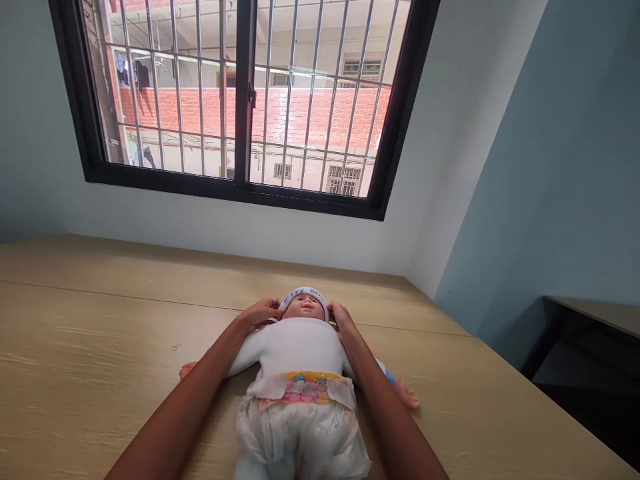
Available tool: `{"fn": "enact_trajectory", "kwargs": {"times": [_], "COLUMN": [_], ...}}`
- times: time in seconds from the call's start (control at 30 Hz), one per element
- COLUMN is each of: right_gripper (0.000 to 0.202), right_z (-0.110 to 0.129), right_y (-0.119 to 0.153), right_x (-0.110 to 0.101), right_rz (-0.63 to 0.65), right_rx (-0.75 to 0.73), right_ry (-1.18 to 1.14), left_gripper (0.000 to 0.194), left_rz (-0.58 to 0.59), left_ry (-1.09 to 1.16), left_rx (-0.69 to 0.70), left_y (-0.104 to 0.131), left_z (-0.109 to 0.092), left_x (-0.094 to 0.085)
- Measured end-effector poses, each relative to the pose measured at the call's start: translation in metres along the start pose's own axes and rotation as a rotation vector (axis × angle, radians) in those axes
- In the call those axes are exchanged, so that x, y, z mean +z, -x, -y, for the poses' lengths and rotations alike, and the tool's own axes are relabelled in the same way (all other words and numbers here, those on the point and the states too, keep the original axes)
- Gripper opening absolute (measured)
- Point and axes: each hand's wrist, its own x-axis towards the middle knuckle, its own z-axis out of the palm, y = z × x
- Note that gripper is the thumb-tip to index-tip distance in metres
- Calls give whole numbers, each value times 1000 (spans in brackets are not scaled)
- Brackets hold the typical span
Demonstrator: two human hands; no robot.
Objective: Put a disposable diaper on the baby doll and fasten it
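A baby doll point(303, 350) lies on its back on the wooden table, head away from me, arms spread to both sides. It wears a white top, a diaper point(305, 427) with a colourful printed waistband, and a white baby hat point(306, 291) with blue lettering. My left hand point(264, 312) is at the left side of the doll's head, fingers curled on the hat's edge. On the opposite side, my right hand point(340, 317) pinches the hat's edge too. Some fingertips are hidden behind the head and hat. The doll's lower legs run out of view at the bottom.
The wooden table point(100, 360) fills the lower view, with a seam across it. Behind it stand a white wall and a black-framed window point(244, 193) with metal bars outside. A dark piece of furniture point(590, 373) is at the right, beyond the table's edge.
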Motion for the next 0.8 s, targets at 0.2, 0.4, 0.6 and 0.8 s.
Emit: {"fn": "enact_trajectory", "kwargs": {"times": [0.2, 0.4, 0.6, 0.8], "right_gripper": [16, 25, 28, 29], "right_z": [8, 8, 6, 8], "right_y": [9, 5, 3, -1], "right_x": [3, 3, 1, 0], "right_rz": [14, -16, -91, -136], "right_rx": [74, 0, -131, -194], "right_ry": [-146, -245, -312, -343], "left_gripper": [21, 20, 23, 22], "left_rz": [-57, -128, -178, -234], "left_ry": [4, 23, 40, 29], "left_rx": [29, 74, 162, 238], "left_y": [-6, -12, -14, -19], "left_z": [10, 18, 17, 16], "left_x": [-3, 0, 4, 4]}}
